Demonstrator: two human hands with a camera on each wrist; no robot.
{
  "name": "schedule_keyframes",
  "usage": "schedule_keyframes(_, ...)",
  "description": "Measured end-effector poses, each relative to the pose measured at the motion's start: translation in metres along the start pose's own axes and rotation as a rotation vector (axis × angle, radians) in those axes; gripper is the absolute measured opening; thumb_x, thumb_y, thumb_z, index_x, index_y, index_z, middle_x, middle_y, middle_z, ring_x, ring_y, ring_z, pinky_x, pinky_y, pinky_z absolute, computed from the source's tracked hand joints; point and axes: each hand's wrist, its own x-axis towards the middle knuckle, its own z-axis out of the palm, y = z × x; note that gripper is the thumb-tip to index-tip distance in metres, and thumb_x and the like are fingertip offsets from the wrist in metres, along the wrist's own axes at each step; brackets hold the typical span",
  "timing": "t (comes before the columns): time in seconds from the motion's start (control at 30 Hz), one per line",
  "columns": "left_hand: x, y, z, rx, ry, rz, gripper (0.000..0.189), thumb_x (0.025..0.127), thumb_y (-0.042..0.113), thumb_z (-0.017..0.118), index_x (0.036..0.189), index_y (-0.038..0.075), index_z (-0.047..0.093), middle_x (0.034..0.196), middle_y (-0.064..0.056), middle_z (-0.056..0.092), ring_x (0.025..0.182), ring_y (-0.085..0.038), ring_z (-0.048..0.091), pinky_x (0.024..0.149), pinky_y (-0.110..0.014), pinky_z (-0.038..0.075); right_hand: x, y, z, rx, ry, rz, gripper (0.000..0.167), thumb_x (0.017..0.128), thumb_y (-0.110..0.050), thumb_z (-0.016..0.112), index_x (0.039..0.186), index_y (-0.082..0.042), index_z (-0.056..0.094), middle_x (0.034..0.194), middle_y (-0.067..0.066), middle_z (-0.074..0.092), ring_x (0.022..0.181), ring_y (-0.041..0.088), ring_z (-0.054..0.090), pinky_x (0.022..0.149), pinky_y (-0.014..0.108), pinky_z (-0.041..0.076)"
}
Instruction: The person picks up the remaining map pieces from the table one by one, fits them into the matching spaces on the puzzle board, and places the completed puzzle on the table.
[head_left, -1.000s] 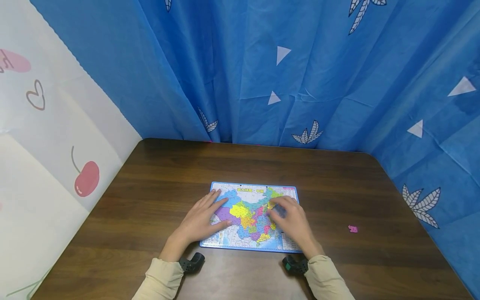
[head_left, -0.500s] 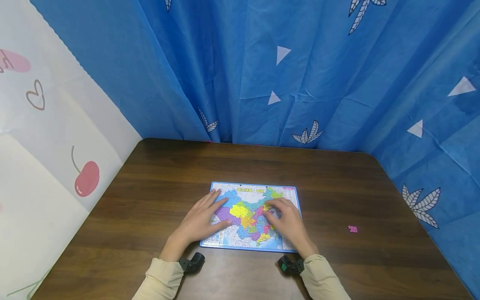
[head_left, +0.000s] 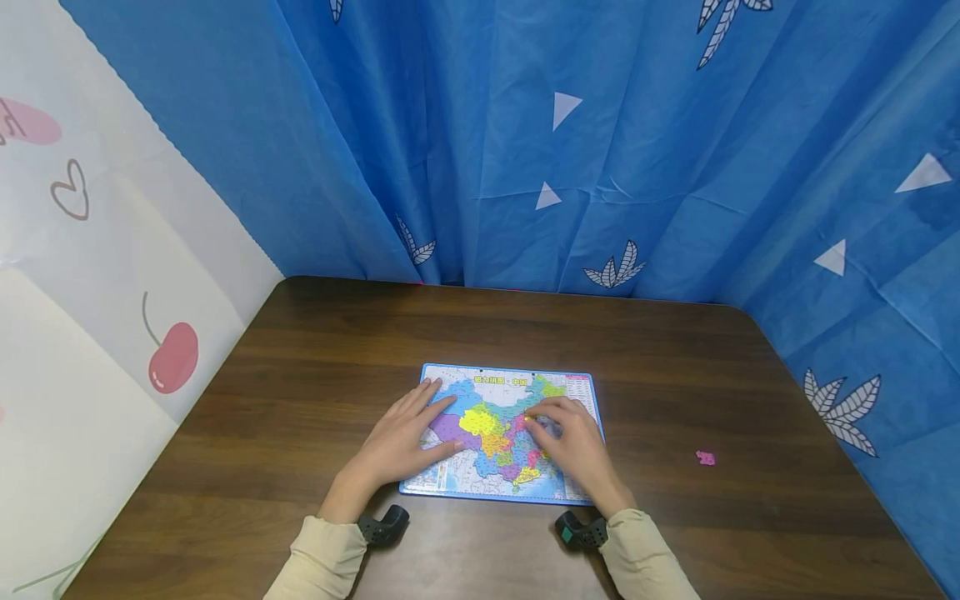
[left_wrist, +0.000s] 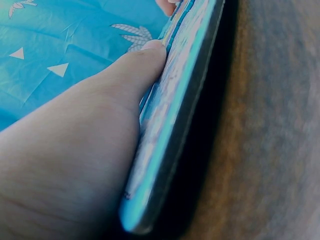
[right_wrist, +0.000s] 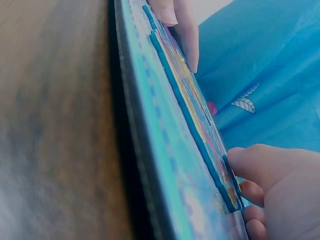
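Note:
A map puzzle board (head_left: 465,492) with a blue rim lies on the table, its coloured pieces raised above the printed base. My left hand (head_left: 405,437) rests on its left side, fingers spread and palm down. In the left wrist view the left thumb (left_wrist: 145,62) lies along the board's face. Over the right part of the map, my right hand (head_left: 577,442) pinches a small yellow puzzle piece (head_left: 529,417) between thumb and index finger; the hand covers most of it. The right wrist view shows the right thumb (right_wrist: 245,162) low against the raised pieces.
A loose pink puzzle piece (head_left: 706,458) lies on the dark wooden table (head_left: 645,358) to the right of the board. Blue curtain (head_left: 510,167) hangs behind the table, and a white printed cloth (head_left: 97,275) at the left.
My right hand has shifted slightly left over the board, with the yellow puzzle piece at its fingertips. The left hand and the loose pink piece have stayed where they were.

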Motion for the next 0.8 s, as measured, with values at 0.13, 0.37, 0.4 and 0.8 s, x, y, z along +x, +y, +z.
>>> schedule_keyframes(0.13,0.0002,0.0001,0.0001,0.003,-0.002,0.001,0.081,0.091,0.068,0.061,0.159,0.026,0.042,0.173,-0.003,0.019,0.161,-0.028,0.013,0.126,-0.058,0.020,-0.0001,-0.0003,-0.0002,0.005,-0.003,-0.003,0.015,0.091,-0.023,0.081,0.105,-0.018,0.082,0.114,-0.001,0.074,0.111,0.024,0.065,0.096,0.045,0.054)
schedule_keyframes(0.37,0.0005,-0.0001,0.0007,-0.001,0.001,0.002,0.081,0.091,0.068,0.061,0.158,0.026,0.043,0.173,-0.004,0.020,0.161,-0.029,0.014,0.126,-0.059,0.021,-0.0001,-0.0011,0.0010,-0.002,0.015,-0.013,0.015,0.090,-0.024,0.082,0.103,-0.019,0.082,0.113,-0.001,0.074,0.109,0.023,0.065,0.093,0.044,0.054)
schedule_keyframes(0.4,0.0006,-0.0001,0.0006,-0.001,0.002,0.002,0.081,0.091,0.068,0.061,0.158,0.026,0.043,0.173,-0.004,0.020,0.161,-0.029,0.014,0.126,-0.059,0.021,0.0000,-0.0013,0.0013,-0.005,0.020,-0.016,0.015,0.090,-0.024,0.083,0.103,-0.018,0.082,0.112,-0.001,0.074,0.108,0.024,0.065,0.092,0.044,0.054)
schedule_keyframes(0.8,0.0010,-0.0001,0.0011,-0.004,0.006,0.004,0.082,0.091,0.069,0.060,0.158,0.026,0.043,0.173,-0.004,0.020,0.161,-0.029,0.014,0.126,-0.059,0.021,-0.0010,-0.0026,0.0016,-0.037,0.043,-0.036,0.015,0.088,-0.022,0.084,0.101,-0.015,0.083,0.109,0.000,0.073,0.106,0.025,0.064,0.093,0.045,0.054)
